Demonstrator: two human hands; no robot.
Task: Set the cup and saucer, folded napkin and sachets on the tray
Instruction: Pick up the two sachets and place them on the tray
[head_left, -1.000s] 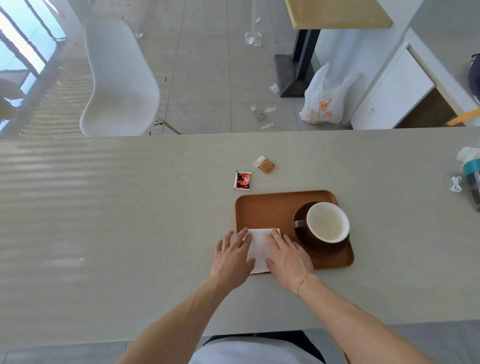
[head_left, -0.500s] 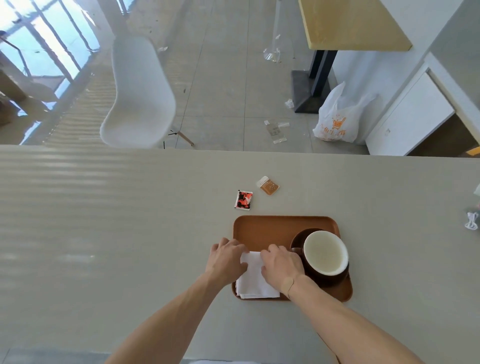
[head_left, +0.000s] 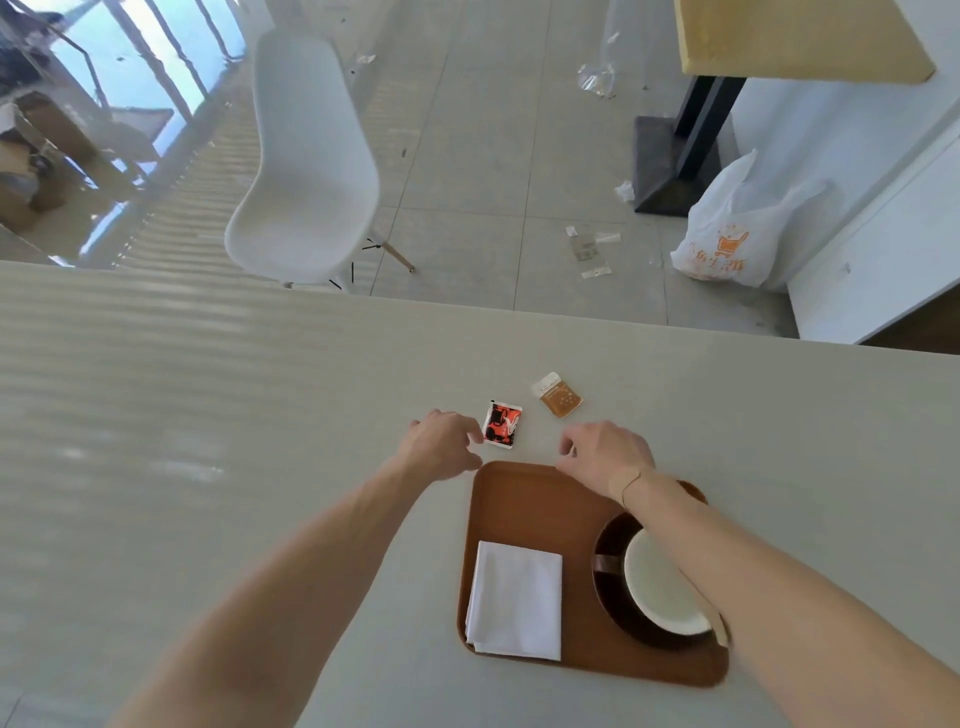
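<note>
Reaching forward over the table (head_left: 208, 415), both hands are hanging just past the far edge of the brown tray (head_left: 524, 499). The left hand (head_left: 441, 449) is curling its fingers loosely, and its fingertips are lying just beside the red and black sachet (head_left: 502, 424), at the sachet's left edge; I cannot tell if they are touching it, and they are not holding it. The right hand (head_left: 605, 457) is also half curled, with nothing in it, and the orange sachet (head_left: 558, 396) is lying a little beyond it on the table, apart from the fingers. Behind the hands, nearer to the person, the folded white napkin (head_left: 517, 600) is lying flat on the left part of the tray. The white cup (head_left: 660, 587) is sitting on its dark saucer (head_left: 610, 597) on the right part of the tray, and the right forearm is passing over it and hiding part of it.
</note>
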